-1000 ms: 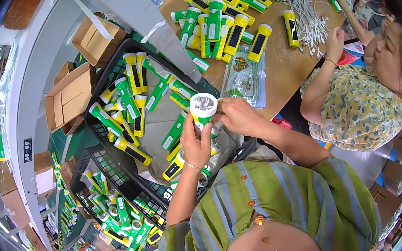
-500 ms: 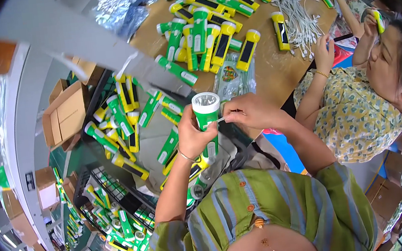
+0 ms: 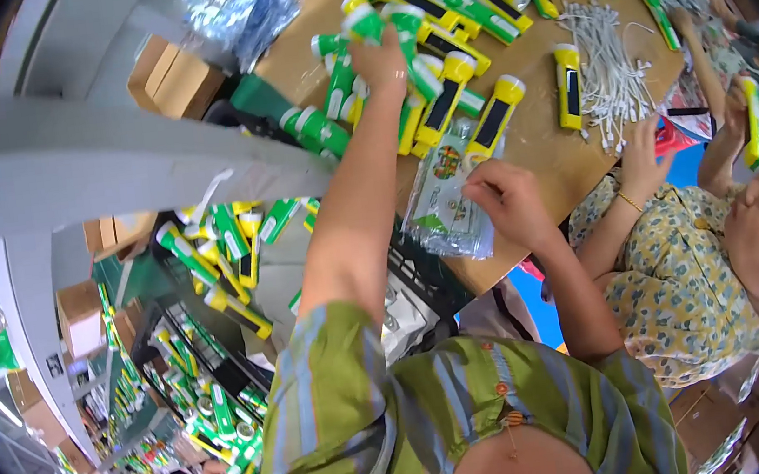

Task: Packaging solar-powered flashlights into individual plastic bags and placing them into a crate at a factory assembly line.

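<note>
My left hand (image 3: 378, 61) stretches over the table to the heap of flashlights. Its fingers are closed round a green flashlight with a yellow collar (image 3: 363, 23), whose lower part the hand hides. Beside my wrist lie more green flashlights (image 3: 338, 87) and yellow ones with dark panels (image 3: 446, 110). My right hand (image 3: 514, 201) hovers by the table's near edge with curled fingers, thumb against fingertips; anything between them is too small to make out. Clear printed plastic bags (image 3: 454, 214) lie just left of it.
White cables (image 3: 609, 70) lie in a bundle on the brown table (image 3: 544, 157). A grey beam (image 3: 148, 174) crosses at left, above crates of flashlights (image 3: 221, 409). At right, a co-worker in a floral top (image 3: 674, 274) holds a yellow-green flashlight (image 3: 752, 121).
My left hand has moved from before my chest to the far heap. The white-headed flashlight is no longer between my hands. My right hand has shifted slightly right, beside the bags.
</note>
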### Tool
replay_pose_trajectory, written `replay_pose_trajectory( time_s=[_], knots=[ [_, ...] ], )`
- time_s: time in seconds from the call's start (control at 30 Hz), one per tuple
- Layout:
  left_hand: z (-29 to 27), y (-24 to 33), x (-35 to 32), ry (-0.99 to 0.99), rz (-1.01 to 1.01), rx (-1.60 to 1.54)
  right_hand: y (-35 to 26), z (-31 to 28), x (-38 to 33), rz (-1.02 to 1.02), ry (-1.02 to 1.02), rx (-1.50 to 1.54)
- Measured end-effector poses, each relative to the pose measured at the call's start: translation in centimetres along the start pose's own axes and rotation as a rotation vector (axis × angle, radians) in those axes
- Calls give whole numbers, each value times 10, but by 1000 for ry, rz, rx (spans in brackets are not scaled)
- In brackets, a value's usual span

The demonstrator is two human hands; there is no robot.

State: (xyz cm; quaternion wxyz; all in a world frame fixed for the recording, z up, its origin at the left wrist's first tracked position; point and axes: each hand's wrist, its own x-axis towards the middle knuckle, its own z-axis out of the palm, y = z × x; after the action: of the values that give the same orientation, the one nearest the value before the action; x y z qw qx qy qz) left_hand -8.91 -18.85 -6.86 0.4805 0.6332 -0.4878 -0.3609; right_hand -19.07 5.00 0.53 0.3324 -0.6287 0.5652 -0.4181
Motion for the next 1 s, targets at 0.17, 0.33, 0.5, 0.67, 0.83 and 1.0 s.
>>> replay_pose_trajectory(
  time_s=[0.17,0.33,0.5,0.67,0.83,1.0],
  knots=[
    [-29,4,-15,144,552,361,-8,15,-3,88,-14,13],
    [-219,28,-139,-1186,207,285,-8,18,-33,148,-21,56],
    [-366,-77,-201,-622,191,936,-48,39,-45,64,-96,129],
    [-362,-139,-192,-471,204,691,-76,84,-54,-89,-222,92],
    [-351,-122,-162,-716,53,877,-92,115,-66,-112,-326,129],
    [-351,-36,-186,-656,-143,238,-83,133,-68,-129,-320,205]
  ],
)
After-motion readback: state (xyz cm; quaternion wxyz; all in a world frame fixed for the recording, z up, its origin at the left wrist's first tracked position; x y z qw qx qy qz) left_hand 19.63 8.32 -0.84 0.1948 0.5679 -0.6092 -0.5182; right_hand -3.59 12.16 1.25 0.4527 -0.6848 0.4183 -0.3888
